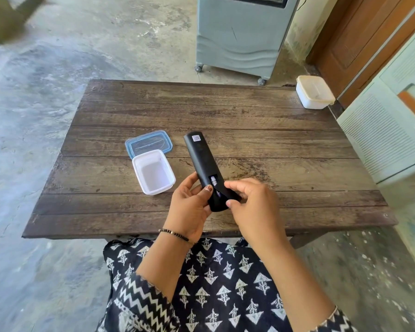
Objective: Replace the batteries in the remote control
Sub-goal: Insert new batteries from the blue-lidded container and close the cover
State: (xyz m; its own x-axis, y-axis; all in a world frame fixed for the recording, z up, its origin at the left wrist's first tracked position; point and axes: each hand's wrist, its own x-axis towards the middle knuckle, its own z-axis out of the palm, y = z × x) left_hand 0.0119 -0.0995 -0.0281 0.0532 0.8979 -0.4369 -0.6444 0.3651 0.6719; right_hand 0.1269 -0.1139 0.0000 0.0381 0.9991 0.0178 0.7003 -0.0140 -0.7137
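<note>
Patterned black-and-white clothing [209,279] is filling the near edge. Both hands are gripping one black remote control [203,161] above the wooden table [261,130]: the left hand [189,207] is clasping its near end, the right hand [252,202] is pinching the partly slid battery cover [225,196], exposing a battery [213,181]. A small white label [197,138] is sitting on the far end, unreadable. One open white container [153,172] is lying empty beside its blue-rimmed lid [149,144]. A second, lidded tub [314,92] is standing at the far corner.
</note>
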